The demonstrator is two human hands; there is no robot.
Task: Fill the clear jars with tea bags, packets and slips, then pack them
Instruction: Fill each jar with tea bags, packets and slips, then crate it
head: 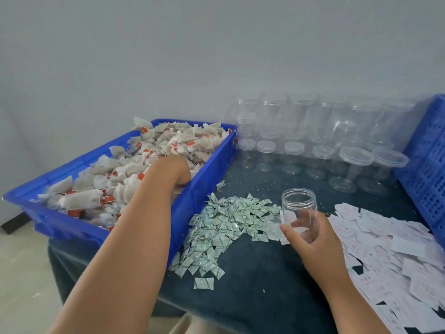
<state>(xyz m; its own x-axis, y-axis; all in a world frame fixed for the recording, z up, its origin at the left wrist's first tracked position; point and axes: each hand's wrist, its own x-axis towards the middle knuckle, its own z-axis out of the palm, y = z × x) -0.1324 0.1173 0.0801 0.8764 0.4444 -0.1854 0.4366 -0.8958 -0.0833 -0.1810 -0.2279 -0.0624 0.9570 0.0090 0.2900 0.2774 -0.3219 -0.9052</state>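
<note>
A blue tray on the left holds a heap of white tea bags with red tags. My left hand reaches into the tray's near right corner, its fingers buried among the bags, so its grip is hidden. My right hand holds an open clear jar upright on the dark cloth; a slip or packet seems to lie inside it. A pile of green-and-white packets lies between tray and jar. White paper slips spread out at the right.
Several empty clear jars stand in rows against the back wall, and some clear lids rest on jars at the right. A blue perforated crate stands at the far right. The dark table cloth ends near the tiled floor at the left.
</note>
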